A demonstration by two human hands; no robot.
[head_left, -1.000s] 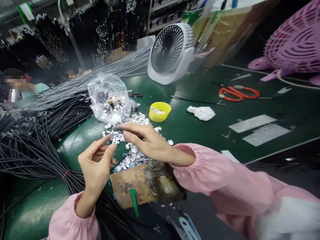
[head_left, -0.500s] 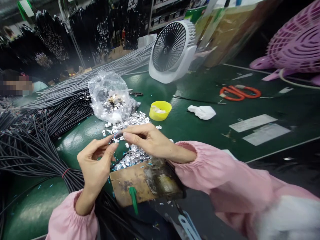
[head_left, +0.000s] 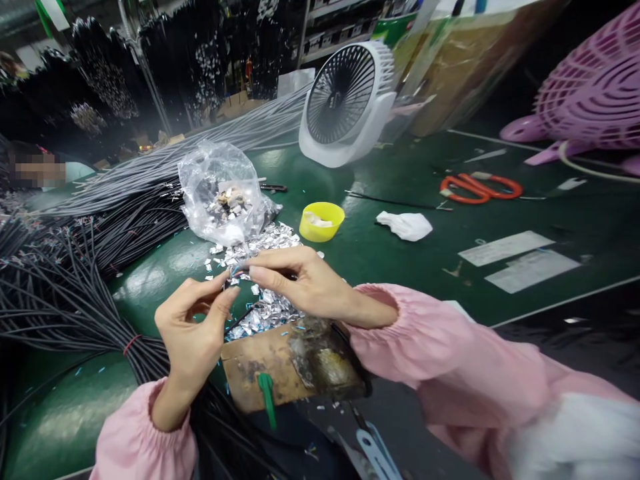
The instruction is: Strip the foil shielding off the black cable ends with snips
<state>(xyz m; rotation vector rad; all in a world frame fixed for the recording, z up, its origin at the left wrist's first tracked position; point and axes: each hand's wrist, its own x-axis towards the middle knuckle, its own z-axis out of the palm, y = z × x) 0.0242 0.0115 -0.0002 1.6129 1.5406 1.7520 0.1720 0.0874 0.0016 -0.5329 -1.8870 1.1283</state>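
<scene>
Apparently, prep of the wires is in hand, prob. parting or straightening; for the next move, a steady pinch & light fingerwork are called for. One part is pinched btwn thumb & index by L hand, another gripped by R hand. Wires are held btwn the two, over foil bits, beyond the block.

No text, label, brand or number is legible. White fan: the hub carries a small light mark, too small to read. Pale strips: any markings on the surface are too faint to read.
</scene>
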